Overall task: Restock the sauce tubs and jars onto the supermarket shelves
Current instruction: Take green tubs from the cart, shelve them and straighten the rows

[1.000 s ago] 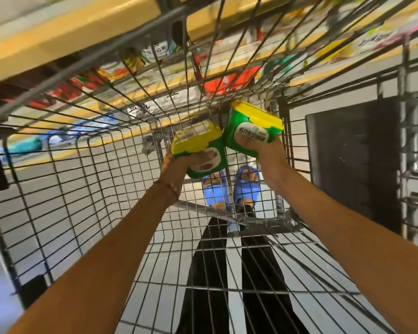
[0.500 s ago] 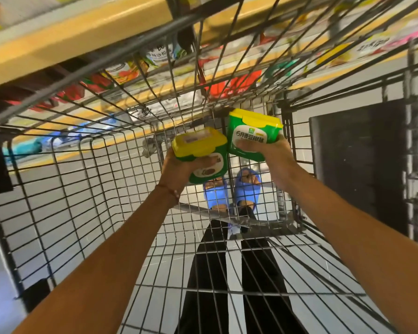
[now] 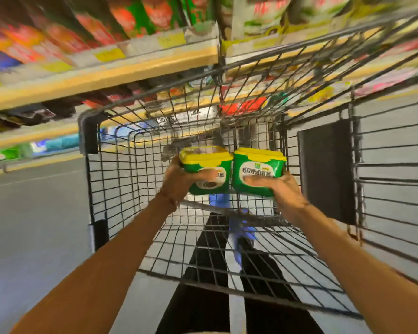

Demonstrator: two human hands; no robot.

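My left hand is curled round one green yellow-lidded plastic sauce tub, my right hand round the matching second tub, side by side above the black wire trolley. Neither is on the far yellow-edged shelves yet, so both are left to shelve.

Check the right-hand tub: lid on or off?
On: the yellow lid sits flush atop the right tub, gripped by the right hand.

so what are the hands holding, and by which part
One green, yellow-lidded sauce tub each. The left hand grips the left tub round its side, thumb across its front; the right hand grips the right tub by its lower edge.
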